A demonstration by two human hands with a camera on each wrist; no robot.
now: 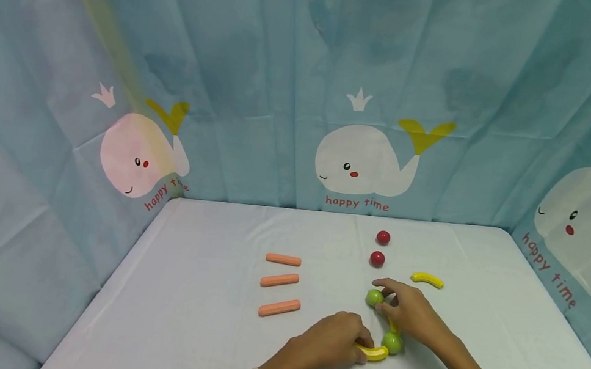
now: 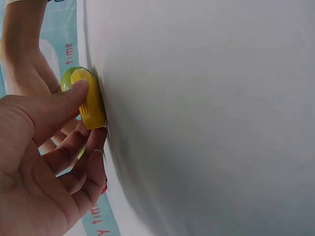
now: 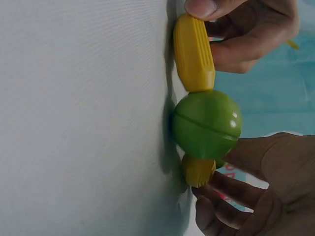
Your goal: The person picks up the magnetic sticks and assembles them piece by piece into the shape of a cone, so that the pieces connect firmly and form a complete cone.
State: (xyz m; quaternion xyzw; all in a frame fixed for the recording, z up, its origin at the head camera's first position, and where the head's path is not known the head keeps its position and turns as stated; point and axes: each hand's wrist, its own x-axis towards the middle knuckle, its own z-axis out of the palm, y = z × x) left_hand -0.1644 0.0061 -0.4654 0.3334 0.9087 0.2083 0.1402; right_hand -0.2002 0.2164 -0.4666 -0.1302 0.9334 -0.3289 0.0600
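A yellow toy banana (image 1: 375, 354) is pinched between thumb and fingers of my left hand (image 1: 334, 340), low over the white cloth. Its far end meets a green ball (image 1: 392, 343), which shows a seam in the right wrist view. Behind that ball a second toy banana (image 3: 199, 170) lies on the cloth, its end partly hidden. My right hand (image 1: 413, 310) holds this second banana, thumb and fingers curled about it, though the ball covers part of the grip. Another green ball (image 1: 374, 297) sits at the banana's far end, beside the right fingers.
Left of the hands, three orange sausage-like sticks (image 1: 280, 280) lie in a column. Two red balls (image 1: 377, 258) stand farther back, and a third toy banana (image 1: 427, 279) lies beyond the right hand. A blue whale-print curtain (image 1: 256, 143) borders the white table (image 1: 177, 293).
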